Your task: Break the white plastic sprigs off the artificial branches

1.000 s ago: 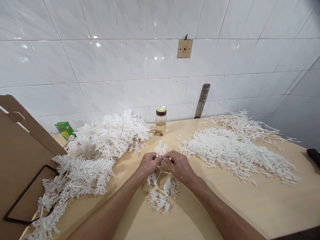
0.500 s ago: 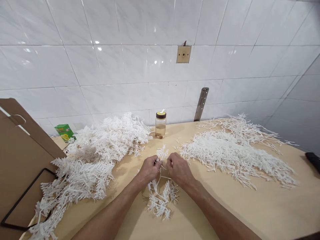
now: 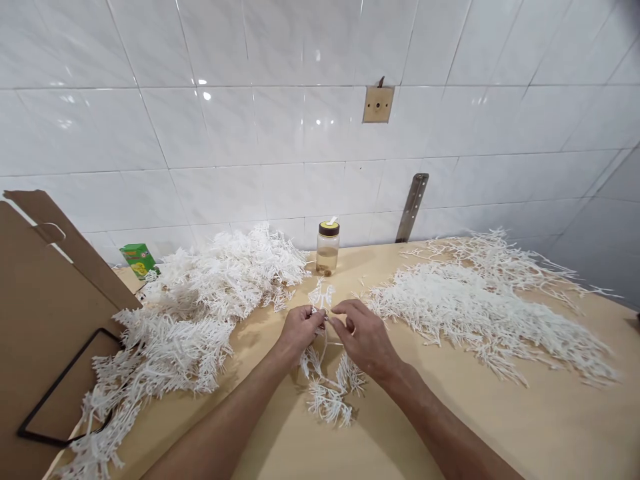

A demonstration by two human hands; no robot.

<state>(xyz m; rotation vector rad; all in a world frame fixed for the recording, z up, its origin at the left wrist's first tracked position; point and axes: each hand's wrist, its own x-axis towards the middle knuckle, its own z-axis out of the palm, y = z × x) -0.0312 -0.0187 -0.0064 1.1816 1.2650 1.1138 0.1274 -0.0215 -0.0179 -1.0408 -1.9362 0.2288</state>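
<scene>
Head view: my left grip (image 3: 301,328) pinches a white sprig (image 3: 326,297), seemingly unfinished; my right grip (image 3: 366,335) is narrowly parted beside it; left pile (image 3: 215,287) and right pile (image 3: 470,303), progress unclear.

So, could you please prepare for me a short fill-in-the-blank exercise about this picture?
1. The branching pieces by the left hand and right hand are ____ in colour.
2. The jar stands ____ the left pile and the right pile.
3. The small printed box is mainly ____.
4. The wall is covered with pale ____.

Missing words: white; between; green; tiles.
</scene>
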